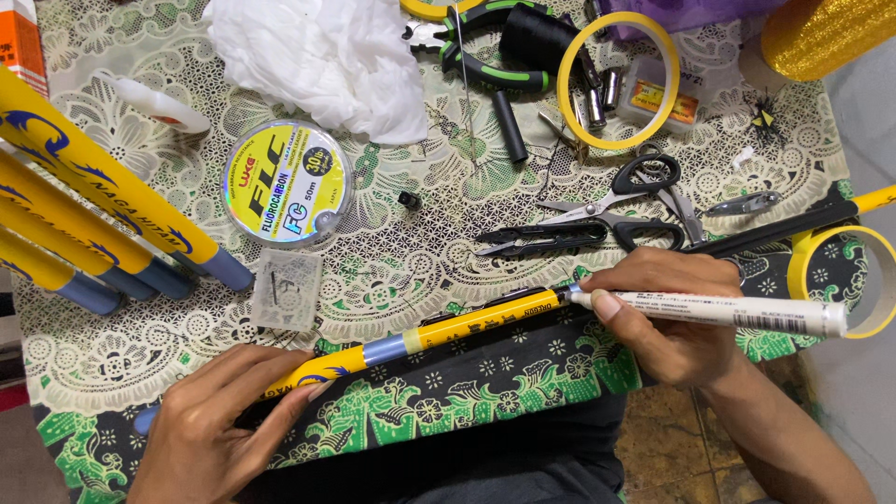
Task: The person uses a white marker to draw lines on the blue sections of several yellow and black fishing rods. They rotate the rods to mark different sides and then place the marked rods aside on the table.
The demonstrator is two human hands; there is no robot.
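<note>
yellow rod [467, 327] | left hand [210, 429] grip closed round it | right hand [667, 313] grip pinches white marker [728, 313], tip touching rod

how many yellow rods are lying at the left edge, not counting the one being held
4, stacked diagonally at the left edge: top rod, second rod, third rod, lowest rod. More may lie out of frame.

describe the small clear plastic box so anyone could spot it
Start at the round fishing-line spool on the lace tablecloth. Just below it lies the small clear plastic box, square and flat. It is see-through, unlike the yellow rods beside it.
</note>
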